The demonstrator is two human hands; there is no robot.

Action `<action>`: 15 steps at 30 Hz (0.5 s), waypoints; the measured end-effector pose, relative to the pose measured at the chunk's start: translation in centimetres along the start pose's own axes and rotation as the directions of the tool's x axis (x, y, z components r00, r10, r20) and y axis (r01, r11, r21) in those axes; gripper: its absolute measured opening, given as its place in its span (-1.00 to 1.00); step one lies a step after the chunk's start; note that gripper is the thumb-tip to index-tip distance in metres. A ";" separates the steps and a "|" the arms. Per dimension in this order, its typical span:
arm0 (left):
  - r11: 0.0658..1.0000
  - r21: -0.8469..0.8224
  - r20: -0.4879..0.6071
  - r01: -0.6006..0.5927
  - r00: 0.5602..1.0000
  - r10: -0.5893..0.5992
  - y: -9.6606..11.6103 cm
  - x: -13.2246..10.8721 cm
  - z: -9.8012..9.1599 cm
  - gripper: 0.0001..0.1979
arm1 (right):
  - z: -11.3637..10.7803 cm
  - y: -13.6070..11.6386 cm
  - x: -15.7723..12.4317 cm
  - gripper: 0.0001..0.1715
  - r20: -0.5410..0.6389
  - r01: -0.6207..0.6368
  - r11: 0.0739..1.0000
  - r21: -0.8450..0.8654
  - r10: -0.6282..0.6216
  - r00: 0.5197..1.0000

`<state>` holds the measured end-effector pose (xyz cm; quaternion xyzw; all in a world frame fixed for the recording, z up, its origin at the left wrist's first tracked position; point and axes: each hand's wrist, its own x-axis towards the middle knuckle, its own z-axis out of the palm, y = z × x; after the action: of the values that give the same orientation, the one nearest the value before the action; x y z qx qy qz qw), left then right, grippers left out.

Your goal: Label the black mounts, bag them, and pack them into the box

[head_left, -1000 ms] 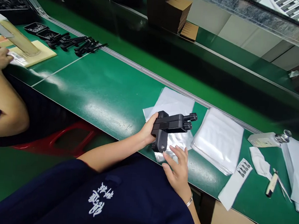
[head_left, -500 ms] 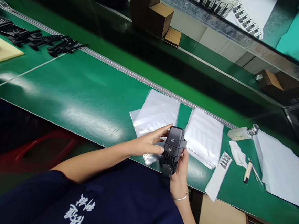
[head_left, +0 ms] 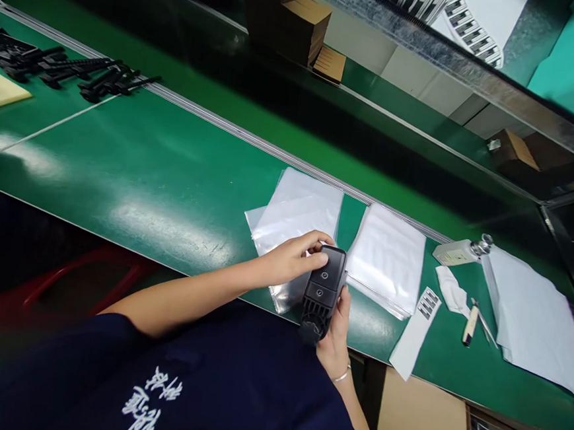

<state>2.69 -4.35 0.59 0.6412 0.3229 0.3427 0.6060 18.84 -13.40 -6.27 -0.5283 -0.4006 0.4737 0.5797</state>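
A black device (head_left: 325, 277) with two small round marks and a ribbed lower part is held above the front edge of the green table. My right hand (head_left: 336, 331) is wrapped round it from the right and below. At its top left, my left hand (head_left: 296, 259) grips the upper end, thumb on the front face and fingers behind the top. Clear plastic bags (head_left: 297, 209) lie behind my left hand. Just right of the device is a thicker stack of bags (head_left: 387, 259).
To the right are a label strip (head_left: 415, 334), a bottle (head_left: 457, 253), a white cloth (head_left: 451, 289), a cutter (head_left: 470, 325) and white sheets (head_left: 537, 314). Black parts (head_left: 99, 77) lie far left. A metal shelf (head_left: 429, 50) crosses above. A red chair (head_left: 58, 276) stands below left.
My left hand has closed on the top of the device, its thumb moving up onto the front face. The device has turned slightly and shifted a little left with my right hand.
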 end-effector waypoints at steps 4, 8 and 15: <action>0.995 0.083 0.153 -0.056 0.987 0.042 0.0 -2.3 -1.6 -0.13 | -1.1 -0.2 0.4 -0.54 -0.045 -0.004 0.970 0.244 0.015 0.999; 0.997 -0.073 0.142 -0.021 0.989 0.032 -0.9 -3.3 -2.4 -0.24 | -2.4 -1.0 0.1 -0.43 0.001 -0.001 0.950 0.312 0.000 1.000; 0.654 -0.691 0.114 0.309 0.939 -0.323 -3.8 -2.7 -1.2 -0.42 | -2.3 -2.8 1.2 -0.47 0.066 -0.086 0.988 0.130 0.078 0.995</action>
<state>0.17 -5.72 -3.25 0.2946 0.2811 0.3344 0.8499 21.66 -12.69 -3.78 -0.4900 -0.3636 0.5386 0.5810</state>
